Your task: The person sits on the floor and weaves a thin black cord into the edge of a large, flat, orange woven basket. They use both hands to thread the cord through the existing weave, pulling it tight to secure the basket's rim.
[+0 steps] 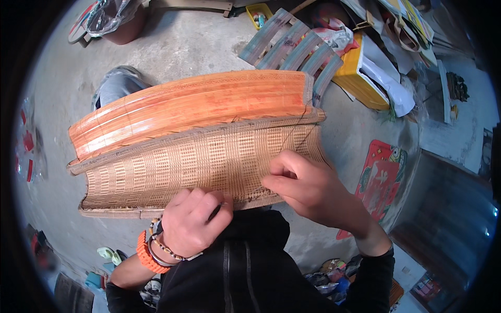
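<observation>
A long woven piece lies across my lap, with a glossy orange slatted section [193, 104] at the back and a tan checked wicker section [156, 172] in front, both bordered by edging. My left hand [194, 220] has its fingers curled over the front edge of the wicker section, gripping it; a beaded bracelet and orange band sit on that wrist. My right hand [305, 190] is pinched over the wicker near that same edge, on a thin dark thread [289, 136] that runs up toward the far border. Its fingertips are partly hidden.
Behind lie a striped slatted board [284, 44], a yellow box [347, 78] with bags and a maroon bin [125, 28]. A red mat [368, 182] lies at right beside a dark glossy panel [438, 208]. Small items sit on the floor at lower left.
</observation>
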A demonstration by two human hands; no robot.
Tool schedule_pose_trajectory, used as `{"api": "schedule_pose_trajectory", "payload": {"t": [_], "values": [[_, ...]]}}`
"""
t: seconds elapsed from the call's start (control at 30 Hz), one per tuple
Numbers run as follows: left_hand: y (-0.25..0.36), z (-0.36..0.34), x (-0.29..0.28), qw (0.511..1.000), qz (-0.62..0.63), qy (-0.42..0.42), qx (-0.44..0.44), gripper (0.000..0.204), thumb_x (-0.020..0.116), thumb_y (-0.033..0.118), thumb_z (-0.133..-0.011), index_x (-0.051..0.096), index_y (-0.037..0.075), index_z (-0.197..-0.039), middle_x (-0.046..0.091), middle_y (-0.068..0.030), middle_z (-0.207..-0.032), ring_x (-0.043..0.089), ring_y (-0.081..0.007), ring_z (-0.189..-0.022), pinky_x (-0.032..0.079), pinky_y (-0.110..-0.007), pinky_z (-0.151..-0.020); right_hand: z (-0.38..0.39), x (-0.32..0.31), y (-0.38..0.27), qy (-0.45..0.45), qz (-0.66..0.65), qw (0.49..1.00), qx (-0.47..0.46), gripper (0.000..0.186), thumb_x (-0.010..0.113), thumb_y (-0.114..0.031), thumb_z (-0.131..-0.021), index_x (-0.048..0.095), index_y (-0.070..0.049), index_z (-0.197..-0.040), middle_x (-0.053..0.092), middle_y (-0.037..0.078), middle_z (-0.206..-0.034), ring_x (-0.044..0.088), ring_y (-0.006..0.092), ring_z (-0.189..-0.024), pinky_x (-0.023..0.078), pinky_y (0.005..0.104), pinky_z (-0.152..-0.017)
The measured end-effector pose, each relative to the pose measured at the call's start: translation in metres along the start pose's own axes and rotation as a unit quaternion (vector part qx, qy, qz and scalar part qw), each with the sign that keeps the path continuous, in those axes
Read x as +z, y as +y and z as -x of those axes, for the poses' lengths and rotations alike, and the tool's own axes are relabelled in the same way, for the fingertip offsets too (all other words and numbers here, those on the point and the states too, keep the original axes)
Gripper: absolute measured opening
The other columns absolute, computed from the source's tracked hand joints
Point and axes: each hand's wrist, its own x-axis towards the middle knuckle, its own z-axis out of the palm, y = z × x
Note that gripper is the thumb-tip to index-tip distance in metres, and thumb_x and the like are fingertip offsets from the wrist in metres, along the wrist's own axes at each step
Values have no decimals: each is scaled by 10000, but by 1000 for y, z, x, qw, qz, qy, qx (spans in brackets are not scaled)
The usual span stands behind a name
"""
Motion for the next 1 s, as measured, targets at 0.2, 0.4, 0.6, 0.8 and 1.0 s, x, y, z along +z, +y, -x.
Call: {"api": "schedule_pose_trajectory", "payload": {"t": [0.2, 0.4, 0.6, 0.8, 1.0], "values": [[3, 4, -3, 1000, 0, 1, 24, 207, 681, 95, -616, 675, 77, -822, 596, -28, -867, 594, -143, -771, 421, -247, -597, -4, -3, -1, -40, -42, 998, -13, 89, 597, 23, -769, 519, -14, -793, 454, 83, -840, 545, 221, -740, 473, 334, -598], [5, 8, 1, 999, -4, 22, 25, 161, 687, 83, -640, 681, 83, -800, 601, -20, -837, 590, -139, -762, 422, -238, -601, -10, -3, -1, -88, -37, 995, -22, 116, 584, 19, -766, 479, -19, -734, 446, 83, -831, 544, 226, -741, 473, 342, -596], [6, 8, 0, 999, -5, 21, 24, 176, 684, 87, -632, 687, 83, -808, 600, -14, -832, 587, -132, -760, 415, -232, -598, -14, -1, 1, -91, -41, 995, -32, 113, 624, 41, -728, 582, -1, -824, 487, 71, -839, 559, 205, -733, 476, 320, -599], [5, 1, -7, 998, 42, -26, -25, 199, 683, 75, -649, 680, 59, -848, 628, -34, -830, 610, -149, -720, 441, -255, -562, -19, 0, 11, -115, -70, 990, -50, 124, 624, 33, -752, 632, 12, -874, 510, 73, -824, 563, 207, -738, 473, 323, -632], [-8, -12, -14, 953, 230, -87, -175, 138, 696, 38, -753, 681, 30, -890, 665, -107, -793, 641, -275, -658, 507, -345, -565, -58, 4, 31, -253, -228, 937, -79, 84, 623, -33, -779, 667, 2, -842, 593, 106, -827, 606, 261, -799, 474, 361, -719]]}}
